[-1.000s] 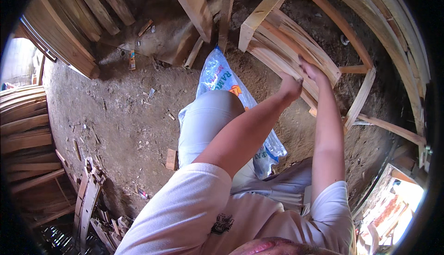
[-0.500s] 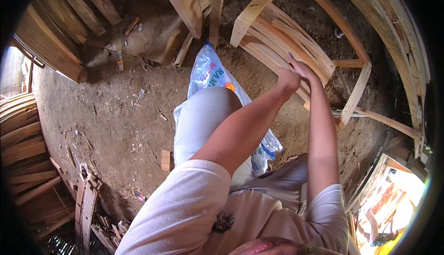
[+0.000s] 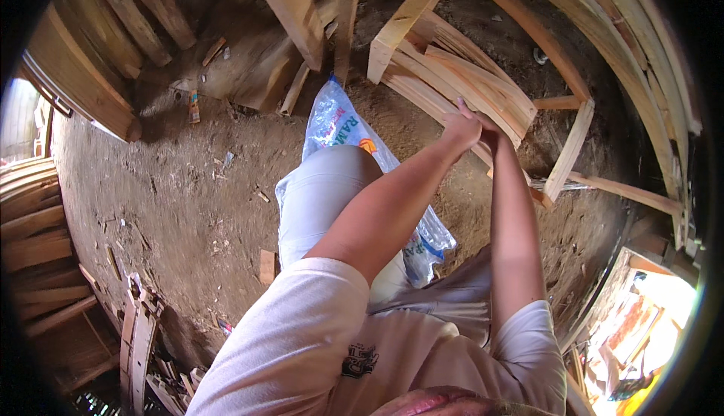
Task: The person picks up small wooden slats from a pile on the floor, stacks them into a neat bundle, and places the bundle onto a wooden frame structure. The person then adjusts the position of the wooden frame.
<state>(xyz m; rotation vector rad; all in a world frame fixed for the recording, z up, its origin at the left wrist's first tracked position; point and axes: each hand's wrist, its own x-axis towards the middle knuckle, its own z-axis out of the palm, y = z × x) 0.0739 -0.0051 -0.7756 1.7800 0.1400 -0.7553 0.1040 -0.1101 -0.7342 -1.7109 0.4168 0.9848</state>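
My left hand (image 3: 461, 130) and my right hand (image 3: 490, 123) are close together, touching or overlapping, at the near side of a stack of wooden slats (image 3: 483, 76). The left hand's fingers look curled, with one thumb or finger sticking up beside them; whatever it grips is hidden. My right hand is partly covered by the left, and its fingers are hard to make out. The slats lie lengthwise inside a wooden frame (image 3: 566, 148) on the ground. Whether either hand grips a slat does not show.
A clear printed plastic bag (image 3: 329, 114) lies on the dirt floor under my bent leg. Wooden posts (image 3: 294, 16) stand ahead. Stacked boards (image 3: 34, 250) line the left, long curved-looking planks (image 3: 633, 61) the right. A small wood block (image 3: 268, 266) lies beside my leg.
The view has shifted slightly. My hands have drawn closer together, the left now overlapping the right. Some upper slats in the stack lie a little differently.
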